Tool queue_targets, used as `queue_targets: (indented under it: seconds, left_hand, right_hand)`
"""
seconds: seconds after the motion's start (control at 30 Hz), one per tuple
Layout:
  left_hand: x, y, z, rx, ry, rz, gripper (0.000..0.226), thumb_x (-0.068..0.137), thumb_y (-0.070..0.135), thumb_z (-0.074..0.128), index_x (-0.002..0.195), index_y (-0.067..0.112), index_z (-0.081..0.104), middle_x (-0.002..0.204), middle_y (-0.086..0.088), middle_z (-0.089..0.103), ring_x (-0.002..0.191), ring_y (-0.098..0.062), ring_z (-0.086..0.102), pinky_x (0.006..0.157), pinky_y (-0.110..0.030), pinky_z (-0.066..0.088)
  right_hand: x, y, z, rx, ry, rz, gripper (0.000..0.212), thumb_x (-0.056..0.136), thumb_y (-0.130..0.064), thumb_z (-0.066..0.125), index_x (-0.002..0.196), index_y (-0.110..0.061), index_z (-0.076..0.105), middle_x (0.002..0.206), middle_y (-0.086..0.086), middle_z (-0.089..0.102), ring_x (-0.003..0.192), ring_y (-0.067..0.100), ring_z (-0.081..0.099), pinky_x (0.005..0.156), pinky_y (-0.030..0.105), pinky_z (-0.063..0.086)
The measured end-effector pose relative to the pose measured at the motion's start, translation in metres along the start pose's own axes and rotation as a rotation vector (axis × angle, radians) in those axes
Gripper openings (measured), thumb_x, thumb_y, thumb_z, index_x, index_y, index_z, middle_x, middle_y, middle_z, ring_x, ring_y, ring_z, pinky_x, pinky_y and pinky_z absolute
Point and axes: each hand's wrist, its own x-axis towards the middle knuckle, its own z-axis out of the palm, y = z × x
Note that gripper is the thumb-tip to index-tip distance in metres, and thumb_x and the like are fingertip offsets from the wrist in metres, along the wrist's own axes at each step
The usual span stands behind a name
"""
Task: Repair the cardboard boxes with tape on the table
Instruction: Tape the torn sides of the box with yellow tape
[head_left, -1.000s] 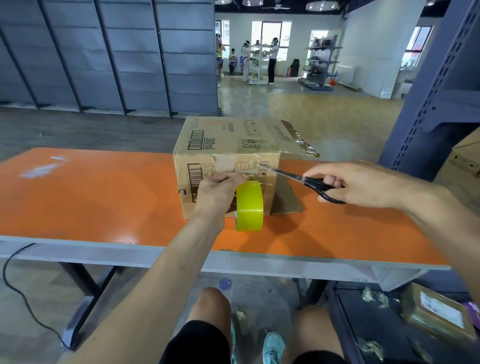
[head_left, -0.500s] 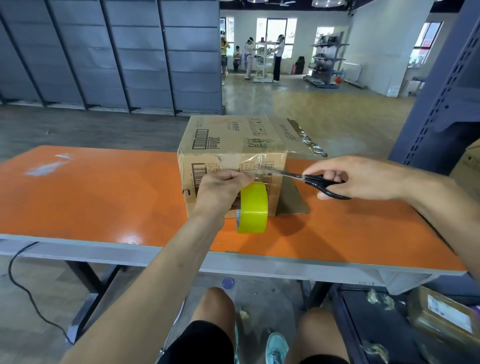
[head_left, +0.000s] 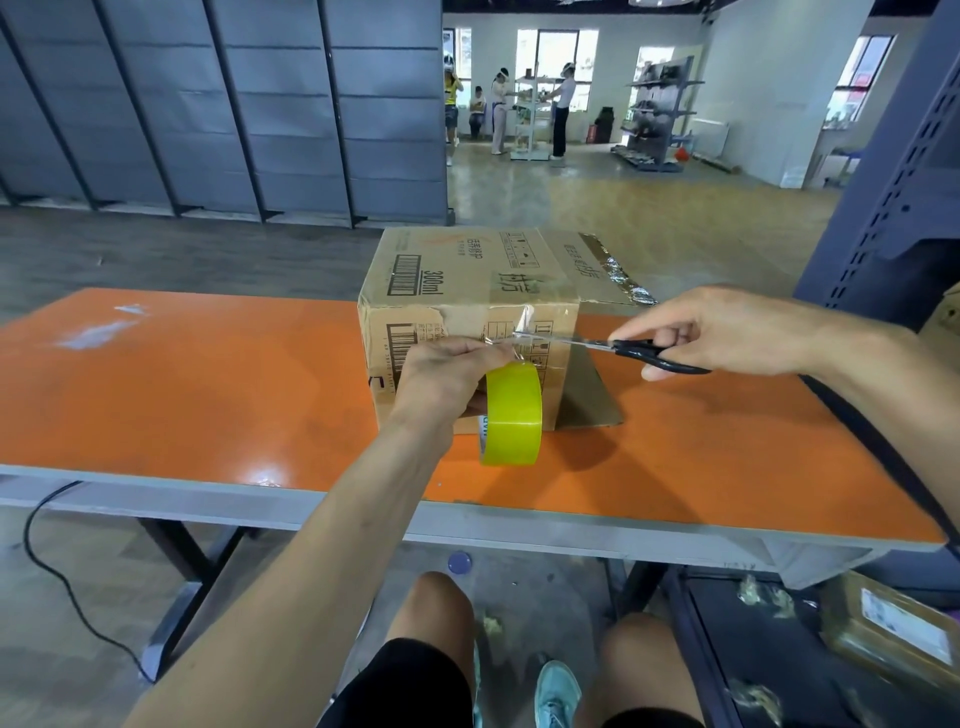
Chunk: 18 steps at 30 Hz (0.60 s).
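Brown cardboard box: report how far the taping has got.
Done: a clear tape strip sticks on the front of the brown cardboard box. In hand: the left hand holds the yellow-green tape roll; the right hand holds black-handled scissors at the strip. Left: cutting it free; the right-side flap stands open.

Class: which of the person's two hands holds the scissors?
The right hand, gripping the black-handled scissors; the left hand holds the yellow tape roll instead.
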Motion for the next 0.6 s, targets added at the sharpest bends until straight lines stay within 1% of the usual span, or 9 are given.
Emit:
queue_targets:
  seconds: [0.1, 0.2, 0.27, 0.3, 0.33, 0.4, 0.47, 0.57, 0.6]
  left_hand:
    - [0.0, 0.0, 0.0, 0.0, 0.001, -0.004, 0.016, 0.085, 0.018, 0.081, 0.093, 0.004, 0.078, 0.069, -0.002, 0.075, 0.052, -0.011, 0.067, 0.05, -0.021, 0.054]
    - [0.002, 0.0, 0.0, -0.004, 0.005, -0.006, 0.017, 0.084, 0.02, 0.082, 0.091, 0.004, 0.078, 0.073, -0.005, 0.076, 0.057, -0.015, 0.067, 0.056, -0.025, 0.056]
    - [0.002, 0.0, 0.0, -0.003, 0.003, 0.001, 0.013, 0.085, 0.02, 0.082, 0.085, 0.008, 0.079, 0.073, -0.005, 0.076, 0.058, -0.016, 0.067, 0.059, -0.027, 0.056]
    - [0.001, 0.0, 0.0, 0.0, 0.002, 0.005, 0.011, 0.085, 0.021, 0.082, 0.082, 0.011, 0.079, 0.073, -0.005, 0.076, 0.058, -0.015, 0.067, 0.06, -0.027, 0.056]
    - [0.001, 0.0, 0.001, 0.002, 0.003, 0.008, 0.01, 0.085, 0.02, 0.081, 0.078, 0.013, 0.078, 0.072, -0.004, 0.075, 0.058, -0.015, 0.067, 0.06, -0.027, 0.056]
    - [0.001, 0.0, 0.001, -0.001, 0.005, 0.012, 0.011, 0.085, 0.019, 0.081, 0.075, 0.016, 0.078, 0.07, -0.003, 0.075, 0.057, -0.015, 0.067, 0.058, -0.026, 0.056]
    - [0.001, 0.0, 0.001, -0.001, 0.004, 0.01, 0.013, 0.086, 0.019, 0.081, 0.074, 0.016, 0.077, 0.069, -0.003, 0.075, 0.056, -0.015, 0.067, 0.057, -0.025, 0.056]
    - [0.0, 0.001, 0.001, -0.003, 0.003, 0.009, 0.011, 0.086, 0.019, 0.08, 0.078, 0.013, 0.077, 0.069, -0.002, 0.075, 0.054, -0.012, 0.068, 0.054, -0.023, 0.056]
    - [0.0, 0.001, 0.001, 0.0, 0.006, 0.01, 0.011, 0.087, 0.019, 0.08, 0.079, 0.013, 0.078, 0.07, -0.002, 0.076, 0.055, -0.012, 0.068, 0.055, -0.023, 0.056]
  right_hand:
    - [0.002, 0.001, -0.001, -0.001, 0.012, 0.002, 0.04, 0.085, -0.025, 0.079, 0.111, -0.054, 0.069, 0.065, -0.012, 0.058, 0.058, 0.001, 0.048, 0.066, 0.025, 0.039]
    - [-0.002, 0.009, 0.0, -0.05, -0.032, 0.03, 0.036, 0.088, -0.026, 0.077, 0.108, -0.054, 0.067, 0.075, -0.007, 0.065, 0.061, 0.002, 0.052, 0.068, 0.027, 0.041]
    - [-0.009, 0.019, 0.002, -0.078, -0.048, 0.073, 0.037, 0.089, -0.022, 0.076, 0.107, -0.053, 0.067, 0.078, -0.01, 0.069, 0.064, 0.003, 0.057, 0.064, 0.019, 0.042]
    - [-0.012, 0.027, 0.006, -0.101, -0.05, 0.102, 0.038, 0.09, -0.019, 0.076, 0.107, -0.051, 0.067, 0.077, -0.013, 0.071, 0.063, 0.0, 0.058, 0.06, 0.015, 0.042]
    - [-0.015, 0.035, 0.013, -0.148, -0.049, 0.127, 0.038, 0.091, -0.017, 0.074, 0.108, -0.05, 0.066, 0.076, -0.017, 0.071, 0.062, -0.003, 0.059, 0.058, 0.014, 0.042]
    - [-0.017, 0.053, 0.035, -0.288, -0.029, 0.161, 0.037, 0.091, -0.018, 0.072, 0.111, -0.048, 0.064, 0.077, -0.023, 0.071, 0.069, -0.005, 0.062, 0.065, 0.021, 0.049]
    - [-0.016, 0.066, 0.06, -0.373, -0.033, 0.175, 0.03, 0.091, -0.025, 0.073, 0.112, -0.043, 0.062, 0.088, -0.019, 0.07, 0.081, 0.002, 0.063, 0.075, 0.032, 0.054]
    - [-0.012, 0.069, 0.08, -0.553, -0.041, 0.105, 0.007, 0.1, -0.032, 0.061, 0.106, -0.034, 0.064, 0.101, -0.012, 0.066, 0.091, 0.009, 0.059, 0.078, 0.033, 0.051]
    - [-0.01, 0.067, 0.081, -0.611, -0.024, 0.069, 0.011, 0.102, -0.031, 0.056, 0.108, -0.035, 0.066, 0.105, -0.012, 0.065, 0.096, 0.011, 0.059, 0.078, 0.033, 0.051]
